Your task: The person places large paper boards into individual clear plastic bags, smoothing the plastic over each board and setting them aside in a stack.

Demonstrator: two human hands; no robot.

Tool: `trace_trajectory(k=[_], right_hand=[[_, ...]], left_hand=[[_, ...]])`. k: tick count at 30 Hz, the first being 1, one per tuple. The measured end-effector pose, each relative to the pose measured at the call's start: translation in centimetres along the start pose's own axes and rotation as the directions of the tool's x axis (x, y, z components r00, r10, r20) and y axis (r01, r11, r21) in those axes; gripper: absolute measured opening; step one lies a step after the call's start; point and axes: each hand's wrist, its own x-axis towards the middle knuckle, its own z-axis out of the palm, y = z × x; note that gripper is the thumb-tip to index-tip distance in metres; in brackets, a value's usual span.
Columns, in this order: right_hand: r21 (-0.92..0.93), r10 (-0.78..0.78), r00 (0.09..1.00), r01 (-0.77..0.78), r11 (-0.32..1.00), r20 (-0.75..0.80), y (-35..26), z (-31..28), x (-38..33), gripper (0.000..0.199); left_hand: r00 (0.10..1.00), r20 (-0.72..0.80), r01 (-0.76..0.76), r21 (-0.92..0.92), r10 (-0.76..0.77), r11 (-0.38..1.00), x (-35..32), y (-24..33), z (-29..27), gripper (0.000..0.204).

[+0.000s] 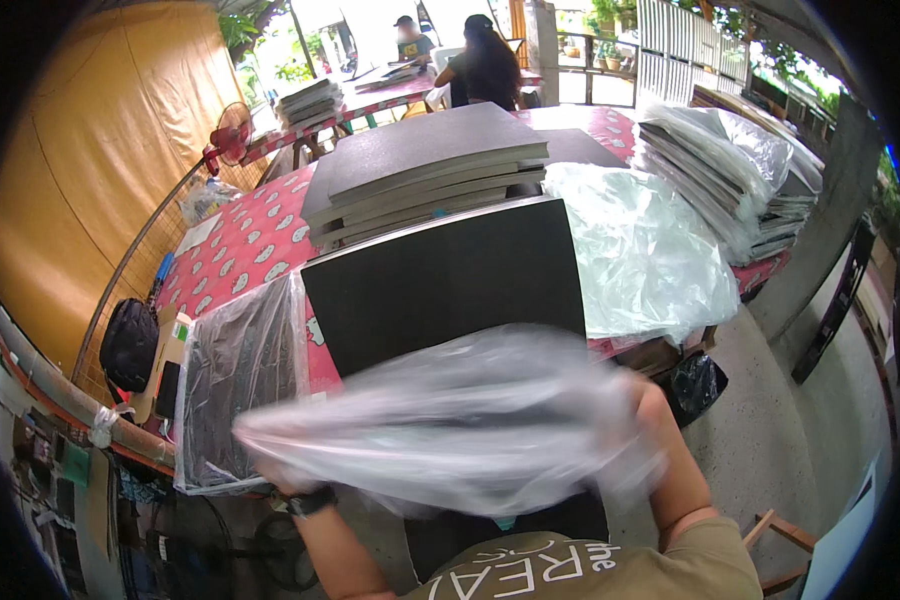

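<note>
A clear plastic bag (450,420), smeared by motion, is stretched between my two hands in front of my chest. My left hand (282,472), with a dark watch on its wrist, grips the bag's left end; plastic partly covers the fingers. At the other end my right hand (638,408) is closed on the bag, its fingers blurred. Just beyond the bag, a black flat board (450,275) lies at the table's near edge, its lower part hidden by the plastic. To the left rests another dark board in a clear sleeve (242,375).
Behind the black board rises a stack of grey boards (420,160). Loose clear plastic bags (640,250) lie to the right, near a pile of wrapped boards (715,175). A red patterned cloth (240,250) covers the table. Two people (485,65) sit at a far table.
</note>
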Motion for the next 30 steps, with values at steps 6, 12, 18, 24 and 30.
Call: trace_trajectory(k=[6,12,18,24,30], right_hand=[[-0.434,-0.041,0.704,-0.39,0.812,-0.709,-5.8,-3.8,7.4,0.02],[-0.737,-0.169,0.827,-0.556,-0.385,-0.535,-4.6,-14.4,12.0,0.048],[-0.818,-0.33,0.813,-0.55,-0.169,-0.479,-4.5,-5.8,10.8,0.036],[-0.665,-0.332,0.579,-0.603,0.44,-0.744,-7.8,-2.3,9.1,0.01],[-0.462,-0.136,0.665,-0.343,0.818,-0.734,-7.7,-2.3,6.3,0.029]], left_hand=[[0.994,0.072,0.111,-0.472,-0.088,0.875,11.5,6.2,-1.5,0.053],[0.985,-0.108,0.171,0.558,-0.133,0.812,21.0,5.2,1.1,0.055],[0.946,-0.046,-0.174,0.763,0.32,0.623,16.9,5.1,1.6,0.05],[0.9,-0.117,-0.227,0.696,0.42,0.681,14.6,10.1,0.6,0.036],[0.862,0.327,0.507,-0.573,-0.388,0.643,15.2,11.0,-1.7,0.024]])
